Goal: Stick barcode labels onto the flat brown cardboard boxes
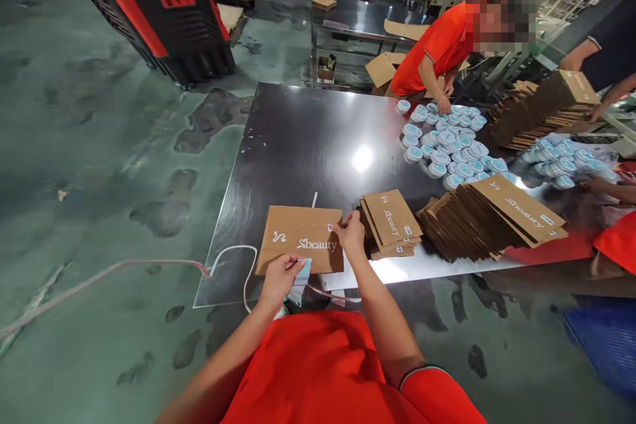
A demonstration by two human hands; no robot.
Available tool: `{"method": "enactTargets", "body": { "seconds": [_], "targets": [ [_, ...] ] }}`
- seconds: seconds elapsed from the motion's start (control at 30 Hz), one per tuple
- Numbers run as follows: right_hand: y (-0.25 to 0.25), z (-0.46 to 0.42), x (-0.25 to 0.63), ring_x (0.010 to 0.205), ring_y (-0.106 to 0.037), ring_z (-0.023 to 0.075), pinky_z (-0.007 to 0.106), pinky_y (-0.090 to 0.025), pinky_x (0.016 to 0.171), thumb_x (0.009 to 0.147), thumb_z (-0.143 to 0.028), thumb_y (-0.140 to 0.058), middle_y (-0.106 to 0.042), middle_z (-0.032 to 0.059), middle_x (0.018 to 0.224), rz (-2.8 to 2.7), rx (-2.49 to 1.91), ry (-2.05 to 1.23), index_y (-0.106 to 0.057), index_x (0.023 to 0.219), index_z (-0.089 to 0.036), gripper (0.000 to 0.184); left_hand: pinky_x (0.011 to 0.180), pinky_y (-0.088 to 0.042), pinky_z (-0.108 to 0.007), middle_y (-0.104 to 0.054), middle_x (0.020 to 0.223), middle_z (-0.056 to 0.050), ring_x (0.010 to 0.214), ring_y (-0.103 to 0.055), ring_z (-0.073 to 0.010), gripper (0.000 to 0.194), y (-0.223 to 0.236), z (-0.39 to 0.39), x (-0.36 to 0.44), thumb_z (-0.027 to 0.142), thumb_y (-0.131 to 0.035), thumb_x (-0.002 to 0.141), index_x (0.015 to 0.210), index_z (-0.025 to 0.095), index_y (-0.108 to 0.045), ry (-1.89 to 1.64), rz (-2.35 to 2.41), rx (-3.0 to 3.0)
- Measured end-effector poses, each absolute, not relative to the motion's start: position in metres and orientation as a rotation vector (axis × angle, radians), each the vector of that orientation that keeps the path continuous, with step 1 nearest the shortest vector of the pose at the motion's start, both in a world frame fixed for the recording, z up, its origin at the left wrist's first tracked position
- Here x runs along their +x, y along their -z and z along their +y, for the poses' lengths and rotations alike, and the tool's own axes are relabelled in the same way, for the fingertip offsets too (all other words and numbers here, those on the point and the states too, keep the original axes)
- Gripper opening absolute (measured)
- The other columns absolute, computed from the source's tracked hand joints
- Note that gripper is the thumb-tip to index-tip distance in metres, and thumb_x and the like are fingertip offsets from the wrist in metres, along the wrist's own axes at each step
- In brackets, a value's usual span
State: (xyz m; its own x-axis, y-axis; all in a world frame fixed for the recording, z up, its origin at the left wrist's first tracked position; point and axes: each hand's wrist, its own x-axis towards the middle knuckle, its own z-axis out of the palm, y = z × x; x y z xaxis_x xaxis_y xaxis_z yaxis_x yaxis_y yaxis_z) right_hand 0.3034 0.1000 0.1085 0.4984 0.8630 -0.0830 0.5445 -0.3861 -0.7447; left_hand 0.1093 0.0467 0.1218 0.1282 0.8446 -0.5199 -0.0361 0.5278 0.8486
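A flat brown cardboard box (pixel 283 222) printed "Sbeauty" lies before me near the table's front edge. My left hand (pixel 279 279) is closed at its lower edge, pinching a pale blue and white strip of labels (pixel 301 278) that hangs down over the edge. Over the box's right side, my right hand (pixel 352 233) has thumb and forefinger drawn together at a small white label (pixel 330 228), close against the cardboard. Just right of that hand, a short stack of similar boxes (pixel 390 215) bears small labels at one corner.
A longer leaning row of flat boxes (pixel 517 209) lies farther right on the dark metal table (pixel 298 139). Behind it are many round blue-white tins (pixel 447 139). A co-worker in orange (pixel 432 43) reaches among them. A white hose (pixel 246 249) loops over the left edge.
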Motion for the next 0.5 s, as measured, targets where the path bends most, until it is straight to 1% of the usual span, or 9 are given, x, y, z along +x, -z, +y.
{"method": "enactTargets", "body": {
  "seconds": [0.07,0.1,0.17,0.23,0.37,0.43,0.5],
  "targets": [
    [-0.105,0.101,0.311,0.061,-0.054,0.0153,0.026,-0.040,0.060,0.061,-0.025,-0.069,-0.055,-0.0049,0.064,-1.047,-2.010,-0.712,-0.050,0.083,-0.020,0.029,0.052,-0.046,-0.026,-0.070,0.062,-0.004,0.056,-0.063,-0.0180,0.040,-0.120,0.046,0.109,0.049,-0.075,0.053,0.072,0.015,-0.063,-0.746,1.290,0.810],
    [-0.104,0.101,0.314,0.060,-0.054,0.0147,0.026,-0.041,0.059,0.062,-0.024,-0.066,-0.055,-0.0051,0.063,-1.024,-1.968,-0.759,-0.050,0.083,-0.020,0.026,0.052,-0.046,-0.027,-0.070,0.061,-0.004,0.056,-0.064,-0.0184,0.041,-0.119,0.046,0.109,0.049,-0.075,0.053,0.072,0.016,-0.062,-0.742,1.287,0.812],
    [-0.103,0.098,0.315,0.059,-0.054,0.0140,0.026,-0.042,0.058,0.065,-0.025,-0.063,-0.056,-0.0041,0.063,-1.014,-1.895,-0.828,-0.050,0.078,-0.020,0.019,0.052,-0.046,-0.027,-0.070,0.062,-0.004,0.057,-0.065,-0.0195,0.041,-0.118,0.046,0.108,0.050,-0.075,0.053,0.073,0.016,-0.062,-0.736,1.273,0.814],
    [-0.108,0.093,0.310,0.060,-0.053,0.0137,0.026,-0.042,0.059,0.065,-0.029,-0.063,-0.057,-0.0028,0.064,-1.022,-1.824,-0.857,-0.051,0.073,-0.019,0.017,0.054,-0.048,-0.028,-0.072,0.064,-0.005,0.060,-0.067,-0.0206,0.041,-0.119,0.045,0.106,0.049,-0.076,0.053,0.073,0.017,-0.061,-0.726,1.232,0.802],
    [-0.129,0.084,0.299,0.061,-0.052,0.0144,0.027,-0.043,0.059,0.066,-0.034,-0.066,-0.059,-0.0012,0.065,-1.126,-1.701,-0.932,-0.056,0.068,-0.018,0.019,0.061,-0.052,-0.032,-0.073,0.068,-0.004,0.065,-0.069,-0.0223,0.042,-0.130,0.043,0.099,0.050,-0.076,0.054,0.074,0.019,-0.056,-0.691,1.141,0.779],
    [-0.142,0.082,0.307,0.062,-0.054,0.0147,0.027,-0.044,0.057,0.064,-0.035,-0.070,-0.061,-0.0013,0.065,-1.154,-1.659,-0.966,-0.059,0.068,-0.018,0.021,0.062,-0.052,-0.032,-0.073,0.070,-0.003,0.067,-0.069,-0.0219,0.043,-0.138,0.039,0.096,0.053,-0.073,0.057,0.075,0.021,-0.051,-0.705,1.117,0.801],
    [-0.153,0.081,0.330,0.058,-0.053,0.0132,0.025,-0.043,0.052,0.064,-0.040,-0.071,-0.058,-0.0024,0.061,-1.090,-1.680,-0.900,-0.058,0.067,-0.019,0.025,0.062,-0.052,-0.032,-0.072,0.069,-0.001,0.064,-0.069,-0.0206,0.042,-0.148,0.033,0.095,0.055,-0.069,0.063,0.078,0.022,-0.047,-0.737,1.104,0.846]
  ]
}}
